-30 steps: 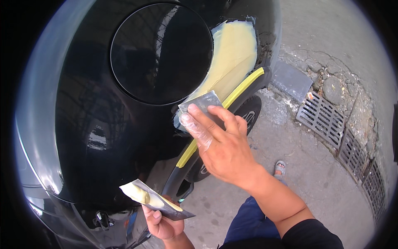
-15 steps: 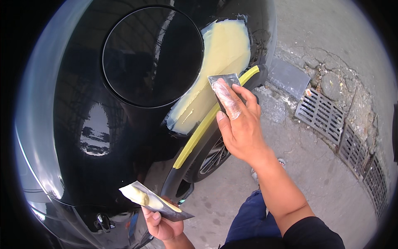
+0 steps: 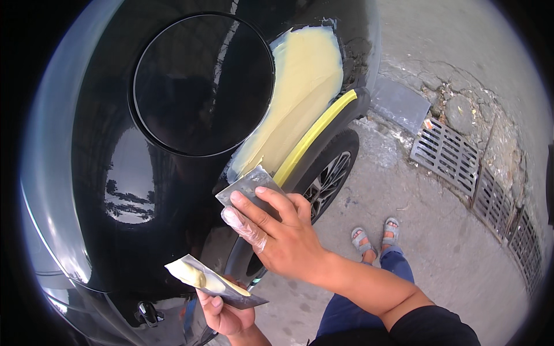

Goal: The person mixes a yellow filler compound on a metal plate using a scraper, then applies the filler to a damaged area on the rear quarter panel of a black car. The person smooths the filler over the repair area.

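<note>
Scraper (image 3: 244,184) lower-left (under right grip (image 3: 293,243))

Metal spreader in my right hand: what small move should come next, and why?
Perhaps draw the metal spreader away from the black panel: your right hand has it at the lower end of the yellow filler, and the panel shows no filler beyond it.

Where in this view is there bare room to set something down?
Bare pavement lies between the wheel, the sandals and the drain grates. It is crowded by the putty patch's lower end: the right hand holds a spreader, the left hand a putty-loaded plate.
</note>
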